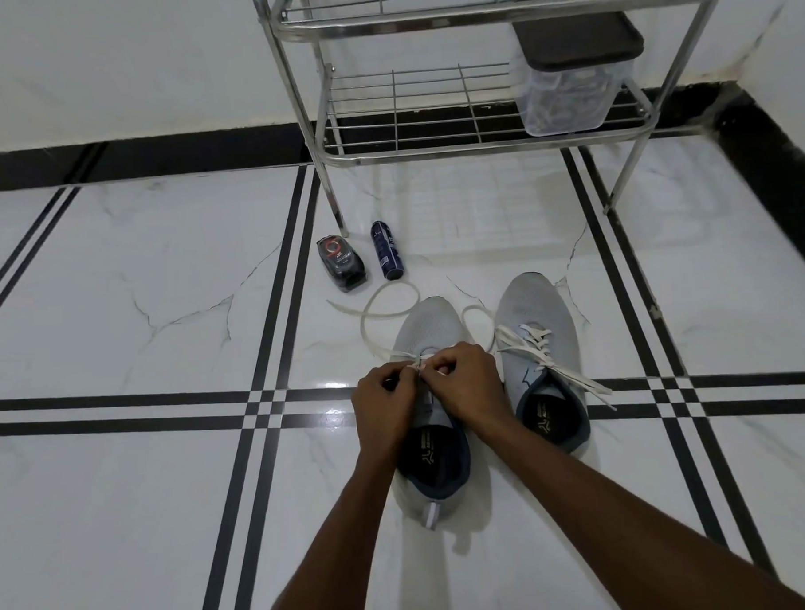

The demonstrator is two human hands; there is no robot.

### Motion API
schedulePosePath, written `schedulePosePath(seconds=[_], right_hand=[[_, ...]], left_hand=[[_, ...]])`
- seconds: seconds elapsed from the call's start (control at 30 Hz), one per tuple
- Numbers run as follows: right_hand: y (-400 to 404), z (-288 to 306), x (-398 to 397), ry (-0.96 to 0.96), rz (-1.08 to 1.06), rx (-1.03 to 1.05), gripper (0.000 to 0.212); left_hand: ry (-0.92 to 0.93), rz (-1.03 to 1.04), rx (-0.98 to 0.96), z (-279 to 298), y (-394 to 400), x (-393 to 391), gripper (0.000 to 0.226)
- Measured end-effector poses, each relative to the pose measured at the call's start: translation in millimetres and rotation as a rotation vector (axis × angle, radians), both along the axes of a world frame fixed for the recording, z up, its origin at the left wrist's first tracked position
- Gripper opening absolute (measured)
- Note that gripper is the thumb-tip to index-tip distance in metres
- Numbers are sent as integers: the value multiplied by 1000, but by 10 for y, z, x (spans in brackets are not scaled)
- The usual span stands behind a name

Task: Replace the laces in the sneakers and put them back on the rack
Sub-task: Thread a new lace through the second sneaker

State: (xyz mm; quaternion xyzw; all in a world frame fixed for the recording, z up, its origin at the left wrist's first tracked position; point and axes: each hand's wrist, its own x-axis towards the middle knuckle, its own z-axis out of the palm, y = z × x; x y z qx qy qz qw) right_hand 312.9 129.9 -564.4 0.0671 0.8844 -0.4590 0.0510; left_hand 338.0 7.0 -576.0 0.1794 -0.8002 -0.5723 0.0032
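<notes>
Two grey sneakers stand side by side on the tiled floor, toes pointing away from me. The left sneaker [431, 324] has a white lace [369, 320] threaded near its lowest eyelets, with long loose loops trailing on the floor to the left and right of the toe. My left hand [384, 400] and my right hand [468, 385] meet over its tongue, each pinching the lace. The right sneaker [537, 312] is laced with a white lace [560, 367] whose ends lie loose to the right.
A steel wire rack [431, 151] stands behind the sneakers, with a clear plastic box with a dark lid [566, 90] on its lower shelf. A dark shoe-polish pack [341, 263] and a blue spray can [386, 250] lie on the floor by the rack's left leg.
</notes>
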Motion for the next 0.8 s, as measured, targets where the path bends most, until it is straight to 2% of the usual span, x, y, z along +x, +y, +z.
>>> schedulePosePath(seconds=[0.13, 0.2, 0.33, 0.4, 0.47, 0.53, 0.63, 0.7, 0.77, 0.8], right_hand=[[2, -49, -92, 7, 49, 44, 13], [-29, -56, -111, 16, 54, 94, 13], [-122, 11, -42, 116, -61, 454, 10], [-114, 37, -29, 118, -36, 518, 15], [-78, 50, -30, -5, 74, 379, 40], [-35, 98, -83, -164, 151, 211, 52], [26, 201, -120, -312, 151, 51, 46], [40, 185, -104, -309, 113, 16, 38], [53, 130, -71, -249, 74, 12, 31], [56, 95, -51, -218, 67, 6, 28]], left_hand=[[-64, 41, 80, 4, 14, 1, 25], [-101, 71, 154, 17, 21, -18, 21], [-150, 100, 247, -9, -3, -89, 11], [-171, 92, 274, -20, -3, -117, 9], [-190, 88, 280, -12, 5, -140, 10], [-204, 78, 281, -15, -22, -166, 10], [-218, 50, 238, -1, -59, -223, 5], [-228, 41, 131, -20, -54, -267, 5], [-247, 165, 115, -24, -96, -284, 9], [-247, 305, 155, -3, -165, -294, 13]])
